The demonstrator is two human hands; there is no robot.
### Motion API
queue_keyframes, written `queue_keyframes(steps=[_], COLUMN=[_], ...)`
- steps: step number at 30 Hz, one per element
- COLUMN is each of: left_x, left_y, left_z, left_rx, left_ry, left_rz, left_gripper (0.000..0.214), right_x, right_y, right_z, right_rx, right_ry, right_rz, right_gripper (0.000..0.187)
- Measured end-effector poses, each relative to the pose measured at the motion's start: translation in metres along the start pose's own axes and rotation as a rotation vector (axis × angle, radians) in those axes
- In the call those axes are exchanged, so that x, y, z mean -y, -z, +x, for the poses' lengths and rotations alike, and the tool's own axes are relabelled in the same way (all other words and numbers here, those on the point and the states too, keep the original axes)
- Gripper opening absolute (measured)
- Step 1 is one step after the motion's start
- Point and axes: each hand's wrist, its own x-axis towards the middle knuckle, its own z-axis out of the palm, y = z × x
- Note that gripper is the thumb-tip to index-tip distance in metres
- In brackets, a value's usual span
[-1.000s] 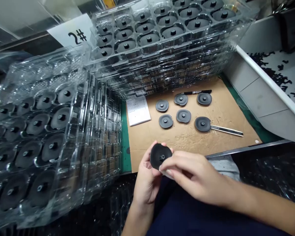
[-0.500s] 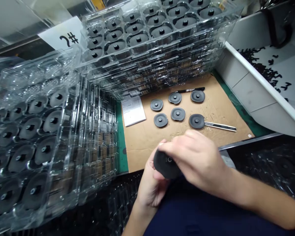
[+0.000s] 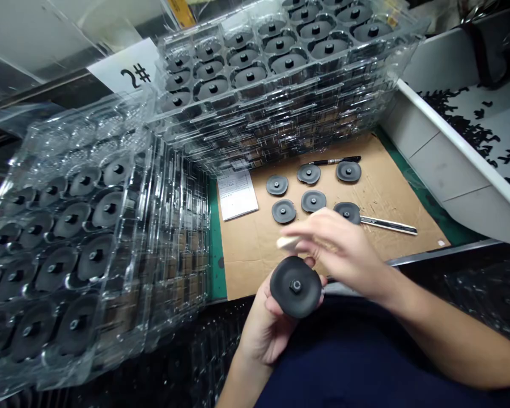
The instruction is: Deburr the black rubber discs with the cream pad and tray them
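My left hand (image 3: 266,331) grips a round black rubber disc (image 3: 284,297) by its edge. The disc's hollow face, with a small hex stud at its centre, is turned up towards me. Just above it, my right hand (image 3: 348,252) pinches a small whitish block (image 3: 287,243), blurred and apart from the disc; its kind I cannot make out. Beyond the hands, several similar discs (image 3: 313,200) lie stud-up in two rows on a cardboard sheet (image 3: 246,255). One of them (image 3: 347,211) is partly behind my right hand and meets a utility knife (image 3: 389,225).
Stacked clear plastic trays (image 3: 255,122) filled with discs stand at the back, another tray stack (image 3: 153,243) at the left. A white bin (image 3: 463,164) with small black pieces is at the right. A pen (image 3: 335,161) and a paper pad (image 3: 237,194) lie on the cardboard.
The disc in my left hand has turned from its lettered side to its stud side. My right hand has come off it and now shows the whitish block. The view has shifted slightly.
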Motion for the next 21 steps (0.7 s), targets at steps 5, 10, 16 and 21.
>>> queue_keyframes(steps=[5,10,16,21], left_x=[-0.007,-0.004,-0.001,0.0], left_y=[0.003,0.01,0.016,0.014], left_z=[-0.003,0.001,0.005,0.01], left_rx=[0.029,-0.004,-0.028,-0.046], left_ry=[0.027,0.033,0.029,-0.007], left_rz=[-0.048,-0.078,-0.104,-0.087], left_gripper=[0.064,0.068,0.06,0.059], right_x=[-0.059,-0.079,-0.079,-0.064], right_y=[-0.011,-0.037,-0.047,-0.024], right_z=[-0.028,-0.066,-0.071,-0.049], right_rx=[0.056,0.126,0.062,-0.01], right_ry=[-0.467,-0.471,-0.506,-0.51], right_rz=[0.022,-0.057,-0.138,-0.105], right_gripper=[0.028,0.026,0.028,0.021])
